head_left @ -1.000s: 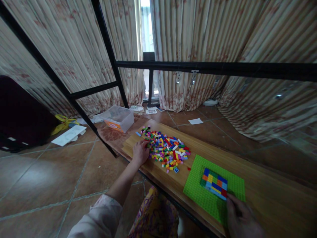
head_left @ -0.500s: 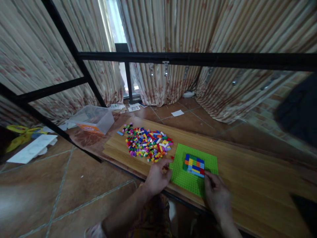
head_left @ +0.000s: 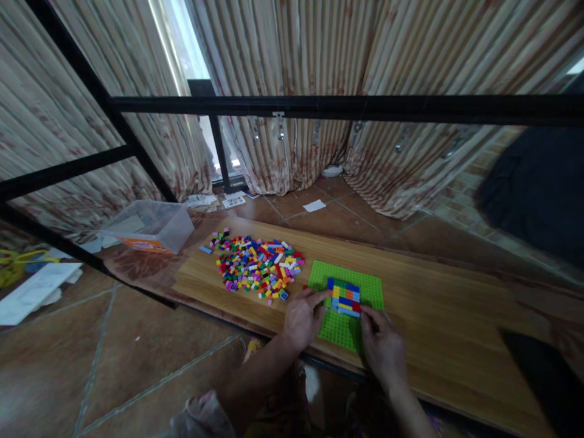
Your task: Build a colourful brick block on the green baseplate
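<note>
The pile [head_left: 258, 271] is lying at ten o'clock from the left hand [head_left: 302, 317], whose grip is touching the left edge of the block [head_left: 344, 297]; whether it is pinching anything, I cannot tell. The block is sitting on the plate [head_left: 370, 285], its long axis running left-right. The right hand [head_left: 382, 348] is resting at its five o'clock, grip curled, state unclear. Bare surface [head_left: 433, 316] is lying open at three o'clock.

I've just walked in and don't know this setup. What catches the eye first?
A bright heap of bricks lies on the wooden board, left of a green baseplate. The left hand and right hand rest on the baseplate, beside its small multicoloured patch.
</note>
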Action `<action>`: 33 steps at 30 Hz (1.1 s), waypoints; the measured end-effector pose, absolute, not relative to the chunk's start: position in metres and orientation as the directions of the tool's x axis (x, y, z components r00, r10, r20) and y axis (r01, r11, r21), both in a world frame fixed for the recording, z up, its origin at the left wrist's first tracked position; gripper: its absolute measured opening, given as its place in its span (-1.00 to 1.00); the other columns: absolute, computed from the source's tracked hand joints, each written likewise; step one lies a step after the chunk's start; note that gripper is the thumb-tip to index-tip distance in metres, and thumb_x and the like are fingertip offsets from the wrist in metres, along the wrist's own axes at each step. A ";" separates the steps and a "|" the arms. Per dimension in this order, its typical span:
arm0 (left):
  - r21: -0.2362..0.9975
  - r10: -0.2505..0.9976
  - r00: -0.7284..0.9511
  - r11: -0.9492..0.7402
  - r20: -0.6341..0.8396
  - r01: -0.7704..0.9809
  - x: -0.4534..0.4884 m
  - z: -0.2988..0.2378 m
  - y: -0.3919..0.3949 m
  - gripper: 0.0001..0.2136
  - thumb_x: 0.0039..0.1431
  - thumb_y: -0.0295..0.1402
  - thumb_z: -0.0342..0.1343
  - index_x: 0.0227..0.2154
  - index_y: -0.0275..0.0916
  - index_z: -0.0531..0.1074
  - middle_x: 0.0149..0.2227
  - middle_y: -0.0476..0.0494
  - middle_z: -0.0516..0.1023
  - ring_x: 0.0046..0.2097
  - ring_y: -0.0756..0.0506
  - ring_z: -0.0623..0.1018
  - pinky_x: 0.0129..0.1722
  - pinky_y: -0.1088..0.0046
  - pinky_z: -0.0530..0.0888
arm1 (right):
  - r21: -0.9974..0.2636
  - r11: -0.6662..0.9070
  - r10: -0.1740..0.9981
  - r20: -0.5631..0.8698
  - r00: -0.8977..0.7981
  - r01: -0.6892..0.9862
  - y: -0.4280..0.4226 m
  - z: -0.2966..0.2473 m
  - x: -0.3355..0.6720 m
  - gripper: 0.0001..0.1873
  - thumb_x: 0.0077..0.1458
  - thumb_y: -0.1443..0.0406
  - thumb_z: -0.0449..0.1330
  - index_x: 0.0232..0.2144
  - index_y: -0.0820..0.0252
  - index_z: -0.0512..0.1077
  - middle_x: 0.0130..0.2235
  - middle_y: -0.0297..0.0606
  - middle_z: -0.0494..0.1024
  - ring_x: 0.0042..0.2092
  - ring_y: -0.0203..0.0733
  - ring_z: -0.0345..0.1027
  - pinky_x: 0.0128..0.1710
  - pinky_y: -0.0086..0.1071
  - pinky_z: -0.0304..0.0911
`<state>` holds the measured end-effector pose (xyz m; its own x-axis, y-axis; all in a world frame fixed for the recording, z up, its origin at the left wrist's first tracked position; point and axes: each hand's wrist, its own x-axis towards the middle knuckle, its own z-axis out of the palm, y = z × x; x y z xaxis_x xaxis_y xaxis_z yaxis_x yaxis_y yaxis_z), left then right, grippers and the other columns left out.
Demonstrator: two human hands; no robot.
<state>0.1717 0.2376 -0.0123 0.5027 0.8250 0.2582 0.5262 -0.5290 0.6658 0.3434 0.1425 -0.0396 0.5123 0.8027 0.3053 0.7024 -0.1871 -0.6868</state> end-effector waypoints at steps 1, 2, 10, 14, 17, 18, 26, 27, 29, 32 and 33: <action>0.642 0.813 0.514 -0.553 0.274 0.531 0.172 -0.014 0.237 -0.65 0.16 -0.46 0.15 -0.01 -0.02 0.47 -0.16 -0.03 0.56 -0.08 -0.09 0.51 0.03 0.33 0.47 | -0.689 -0.186 0.805 0.302 0.511 0.700 0.143 -0.039 0.343 -0.56 0.21 0.05 -0.03 -0.19 0.20 0.51 -0.20 -0.10 0.57 -0.20 -0.10 0.46 -0.18 -0.25 0.32; 0.620 0.800 0.527 -0.574 0.286 0.535 0.172 -0.015 0.237 -0.65 0.17 -0.45 0.14 0.01 -0.02 0.46 -0.17 -0.04 0.55 -0.08 -0.08 0.50 0.03 0.34 0.46 | -0.693 -0.186 0.806 0.298 0.511 0.696 0.143 -0.039 0.343 -0.56 0.21 0.05 -0.03 -0.18 0.20 0.51 -0.20 -0.10 0.57 -0.19 -0.10 0.45 -0.17 -0.25 0.32; 0.430 0.760 0.576 -0.648 0.303 0.629 0.166 -0.015 0.237 -0.66 0.26 -0.32 0.05 0.08 -0.08 0.39 -0.11 -0.17 0.45 -0.06 -0.17 0.45 -0.03 0.24 0.49 | -0.705 -0.190 0.805 0.287 0.520 0.683 0.143 -0.040 0.343 -0.59 0.22 0.07 -0.02 -0.19 0.20 0.50 -0.20 -0.12 0.56 -0.21 -0.12 0.45 -0.18 -0.27 0.31; 0.400 0.750 0.593 -0.659 0.291 0.637 0.166 -0.014 0.236 -0.68 0.26 -0.32 0.04 0.06 -0.14 0.40 -0.11 -0.18 0.46 -0.06 -0.18 0.45 -0.02 0.24 0.48 | -0.698 -0.190 0.798 0.301 0.523 0.691 0.143 -0.039 0.343 -0.58 0.21 0.07 -0.02 -0.20 0.21 0.50 -0.21 -0.11 0.56 -0.21 -0.11 0.45 -0.17 -0.26 0.31; 0.407 0.743 0.601 -0.667 0.296 0.624 0.169 -0.013 0.235 -0.69 0.27 -0.33 0.04 0.06 -0.15 0.40 -0.10 -0.17 0.47 -0.06 -0.17 0.45 -0.02 0.26 0.48 | -0.691 -0.187 0.800 0.307 0.516 0.699 0.143 -0.039 0.344 -0.57 0.22 0.06 -0.02 -0.20 0.21 0.51 -0.23 -0.12 0.56 -0.23 -0.12 0.45 -0.18 -0.26 0.32; 0.403 0.740 0.603 -0.670 0.298 0.624 0.171 -0.013 0.235 -0.69 0.27 -0.34 0.03 0.06 -0.16 0.39 -0.11 -0.17 0.48 -0.06 -0.16 0.45 -0.01 0.26 0.47 | -0.689 -0.185 0.801 0.307 0.513 0.701 0.144 -0.039 0.344 -0.57 0.22 0.06 -0.02 -0.20 0.21 0.51 -0.23 -0.12 0.56 -0.23 -0.12 0.45 -0.18 -0.26 0.32; 0.380 0.746 0.623 -0.661 0.235 0.647 0.172 -0.006 0.234 -0.67 0.27 -0.39 -0.01 0.09 -0.19 0.35 -0.11 -0.14 0.50 -0.06 -0.15 0.44 -0.01 0.28 0.46 | -0.702 -0.161 0.795 0.325 0.513 0.694 0.144 -0.043 0.344 -0.59 0.22 0.07 0.00 -0.20 0.20 0.51 -0.19 -0.11 0.57 -0.20 -0.11 0.46 -0.17 -0.26 0.33; 0.387 0.745 0.627 -0.660 0.228 0.643 0.172 -0.006 0.234 -0.67 0.27 -0.39 -0.01 0.09 -0.19 0.35 -0.11 -0.14 0.50 -0.06 -0.15 0.45 -0.01 0.28 0.46 | -0.706 -0.160 0.796 0.322 0.513 0.690 0.144 -0.043 0.344 -0.60 0.22 0.07 0.00 -0.21 0.20 0.51 -0.20 -0.11 0.57 -0.20 -0.11 0.46 -0.18 -0.26 0.33; 0.400 0.747 0.628 -0.656 0.218 0.640 0.171 -0.006 0.235 -0.67 0.27 -0.38 0.00 0.08 -0.20 0.35 -0.11 -0.13 0.50 -0.06 -0.16 0.45 -0.01 0.28 0.46 | -0.709 -0.166 0.795 0.314 0.519 0.685 0.144 -0.043 0.345 -0.60 0.22 0.07 0.00 -0.21 0.19 0.51 -0.22 -0.13 0.57 -0.22 -0.11 0.45 -0.19 -0.27 0.33; 0.416 0.754 0.623 -0.644 0.208 0.642 0.173 -0.005 0.235 -0.68 0.26 -0.40 0.02 0.07 -0.20 0.36 -0.13 -0.13 0.52 -0.07 -0.16 0.46 -0.01 0.27 0.45 | -0.710 -0.177 0.791 0.309 0.528 0.681 0.143 -0.042 0.345 -0.61 0.22 0.07 0.01 -0.21 0.18 0.51 -0.23 -0.15 0.57 -0.23 -0.12 0.46 -0.20 -0.28 0.33; 0.422 0.756 0.621 -0.641 0.205 0.641 0.173 -0.005 0.235 -0.68 0.26 -0.40 0.02 0.07 -0.20 0.36 -0.13 -0.13 0.52 -0.07 -0.16 0.46 0.00 0.26 0.45 | -0.710 -0.173 0.791 0.314 0.526 0.683 0.143 -0.042 0.344 -0.61 0.22 0.07 0.01 -0.21 0.19 0.51 -0.23 -0.15 0.57 -0.23 -0.12 0.46 -0.20 -0.28 0.33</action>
